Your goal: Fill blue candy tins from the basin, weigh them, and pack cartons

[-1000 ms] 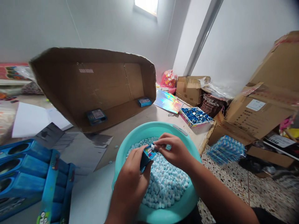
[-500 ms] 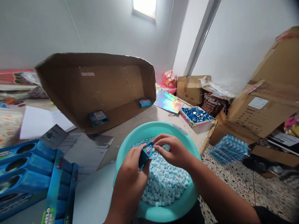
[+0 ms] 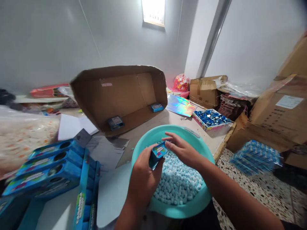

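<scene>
My left hand grips a small blue candy box over a turquoise basin filled with pale blue and white candies. The fingers of my right hand are pressed together on the top end of that box. Both hands hover just above the candy pile.
A large open cardboard box lies on its side behind the basin, with two small blue boxes inside. Blue display cartons sit at the left, a tray of blue wrapped sweets at the right. Cardboard boxes crowd the floor on the right.
The view has swung left and down. The white candy seen at the box's opening is gone, and my right fingers now press on the box's closed top.
</scene>
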The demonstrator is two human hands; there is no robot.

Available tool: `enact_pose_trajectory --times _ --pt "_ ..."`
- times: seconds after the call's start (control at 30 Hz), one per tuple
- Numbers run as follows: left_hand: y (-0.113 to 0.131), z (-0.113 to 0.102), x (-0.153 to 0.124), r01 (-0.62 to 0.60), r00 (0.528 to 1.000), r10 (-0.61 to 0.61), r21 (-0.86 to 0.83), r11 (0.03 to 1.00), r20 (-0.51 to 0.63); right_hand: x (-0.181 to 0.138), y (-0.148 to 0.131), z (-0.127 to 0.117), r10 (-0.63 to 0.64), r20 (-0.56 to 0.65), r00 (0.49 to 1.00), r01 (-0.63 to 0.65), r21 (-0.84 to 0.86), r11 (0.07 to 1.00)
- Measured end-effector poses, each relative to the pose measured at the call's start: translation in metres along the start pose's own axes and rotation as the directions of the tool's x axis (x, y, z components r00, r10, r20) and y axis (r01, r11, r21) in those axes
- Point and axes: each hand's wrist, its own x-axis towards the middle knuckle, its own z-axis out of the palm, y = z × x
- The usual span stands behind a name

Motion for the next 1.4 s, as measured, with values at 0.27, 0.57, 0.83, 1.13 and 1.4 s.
enact_pose_trajectory --times 0.27,0.57,0.83,1.13,1.4 --pt "0.011 -0.098 -0.013 0.408 0.900 -0.361 0.180 0.895 -0.244 -0.008 -0.005 0.005 -0.282 0.113 0.953 0.304 -0.366 0.880" --pt "-0.005 -0.141 -0.015 0.074 0.930 -0.170 0.288 0.955 0.327 -0.020 -0.002 0.005 -0.182 0.389 0.903 0.375 -0.506 0.777" --pt "-0.028 -0.134 -0.026 0.117 0.865 -0.235 0.278 0.954 0.443 -0.019 -0.011 0.006 -0.192 0.343 0.919 0.347 -0.477 0.807" --pt "-0.028 -0.130 -0.022 0.160 0.845 -0.299 0.324 0.932 0.443 -0.019 -0.006 0.008 -0.146 0.383 0.912 0.339 -0.502 0.796" --pt "-0.019 -0.139 -0.048 0.073 0.938 -0.219 0.465 0.882 0.268 -0.031 -0.020 0.021 0.035 0.670 0.741 0.323 -0.402 0.857"
